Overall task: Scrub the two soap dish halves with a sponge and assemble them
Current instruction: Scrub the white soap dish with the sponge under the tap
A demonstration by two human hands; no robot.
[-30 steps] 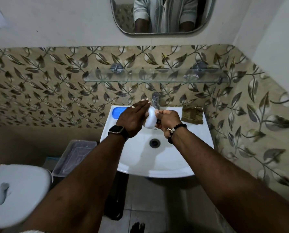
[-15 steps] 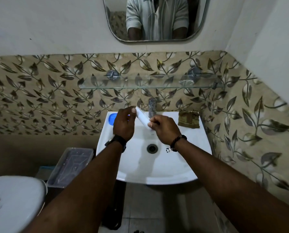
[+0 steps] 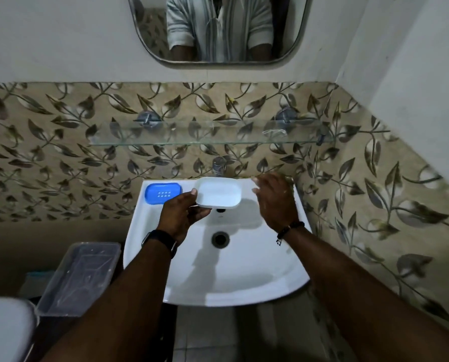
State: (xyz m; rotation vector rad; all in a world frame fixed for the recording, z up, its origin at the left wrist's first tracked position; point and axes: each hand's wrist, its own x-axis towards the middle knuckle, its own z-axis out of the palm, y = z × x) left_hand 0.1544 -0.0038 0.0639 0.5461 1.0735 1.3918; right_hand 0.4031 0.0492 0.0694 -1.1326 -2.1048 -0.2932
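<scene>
The white soap dish half (image 3: 218, 192) is held flat over the back of the sink (image 3: 234, 278), hollow side up, pinched at its left end by my left hand (image 3: 183, 218). The blue soap dish half (image 3: 162, 193), with drain slots in its middle, lies on the sink's back left corner. My right hand (image 3: 275, 199) reaches with spread fingers over the sink's back right corner, where the sponge lay earlier; the hand hides that spot, and whether it touches the sponge cannot be told.
A chrome tap (image 3: 219, 165) stands behind the white half, under a glass shelf (image 3: 207, 133) and a mirror (image 3: 218, 30). A clear plastic box (image 3: 79, 278) sits left of the sink, a white toilet lid (image 3: 6, 330) at the bottom left. A tiled wall closes the right side.
Both hands held the white half on edge by the tap; now my left hand alone holds it flat, and my right hand has let go and moved right over the sponge's corner.
</scene>
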